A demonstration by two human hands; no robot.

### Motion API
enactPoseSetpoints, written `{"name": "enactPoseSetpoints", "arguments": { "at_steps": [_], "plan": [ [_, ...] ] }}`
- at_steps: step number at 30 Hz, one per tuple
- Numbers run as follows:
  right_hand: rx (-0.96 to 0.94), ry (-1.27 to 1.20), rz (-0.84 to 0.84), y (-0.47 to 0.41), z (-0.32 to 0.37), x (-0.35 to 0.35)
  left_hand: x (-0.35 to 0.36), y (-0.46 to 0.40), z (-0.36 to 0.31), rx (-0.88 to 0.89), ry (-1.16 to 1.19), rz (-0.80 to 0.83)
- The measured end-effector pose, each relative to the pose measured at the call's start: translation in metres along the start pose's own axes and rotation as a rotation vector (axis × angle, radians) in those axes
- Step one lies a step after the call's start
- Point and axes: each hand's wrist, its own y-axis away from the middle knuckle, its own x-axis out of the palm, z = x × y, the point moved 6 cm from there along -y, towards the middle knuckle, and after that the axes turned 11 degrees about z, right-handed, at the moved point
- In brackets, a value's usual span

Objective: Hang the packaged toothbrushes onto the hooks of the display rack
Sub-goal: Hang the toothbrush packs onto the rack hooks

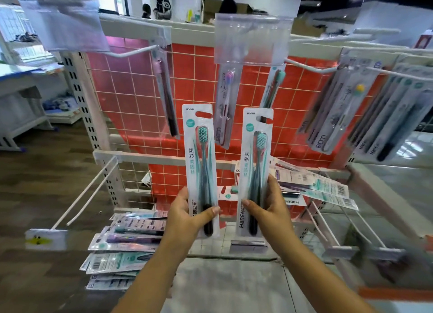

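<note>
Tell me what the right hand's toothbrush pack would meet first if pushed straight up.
Probably the teal-headed pack hanging just above the right hand's pack; their edges seem to overlap there, though depth is unclear.

A white display rack (pixel 103 115) with wire hooks carried the packaged toothbrushes, above a low shelf.

Its wire grid panel (pixel 140 97) stood before a red tiled backing, and white hooks (pixel 131 52) reached forward from the top rail, some fronted by clear label holders (pixel 251 39). Single packs (pixel 166 92) hung from the upper hooks, with a thicker bunch of packs (pixel 365 111) on the right. Lower hooks (pixel 89 195) slanted down bare. On the shelf (pixel 234 277) below lay a loose pile of packs (pixel 126 249) at left, and more packs (pixel 314 183) lay fanned at the right behind.
</note>
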Motion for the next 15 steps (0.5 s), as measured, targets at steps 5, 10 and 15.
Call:
{"name": "enactPoseSetpoints", "arguments": {
  "at_steps": [5,10,15],
  "plan": [
    [-0.002,0.016,0.02,-0.009,0.009,-0.01,0.003,-0.011,-0.009,0.039,0.03,-0.021],
    [-0.03,-0.009,-0.003,-0.02,0.022,-0.028,0.013,-0.018,-0.007,0.041,0.064,-0.034],
    [-0.139,0.084,-0.051,-0.03,0.05,-0.051,0.031,-0.02,0.001,-0.005,0.083,-0.029]
  ]
}}
